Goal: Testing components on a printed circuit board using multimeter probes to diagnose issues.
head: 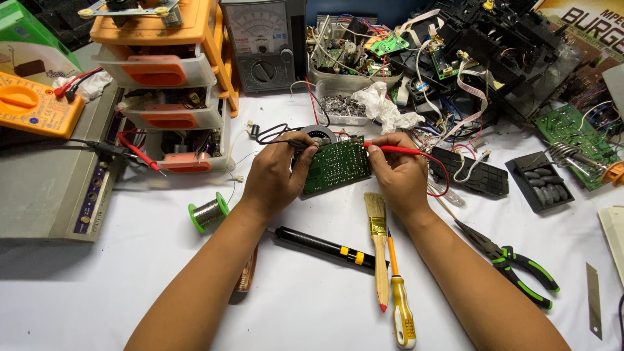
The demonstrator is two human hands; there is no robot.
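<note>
A yellow-handled screwdriver [402, 312] lies at lower centre on the white bench [97, 292]. Above it, the left hand [276, 175] pinches a black probe [292, 142], the right hand [400, 170] a red probe [396, 150], fingers clamped, over a green circuit board [337, 165] at centre frame: light, stiff, fragile, best gripped by its edges.

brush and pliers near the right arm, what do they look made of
Brush: looks like bare wood handle with pale bristles and a yellowish band, probably metal. Pliers: dull dark metal jaws; handles look like black and green rubber or plastic sleeves, matte.
</note>
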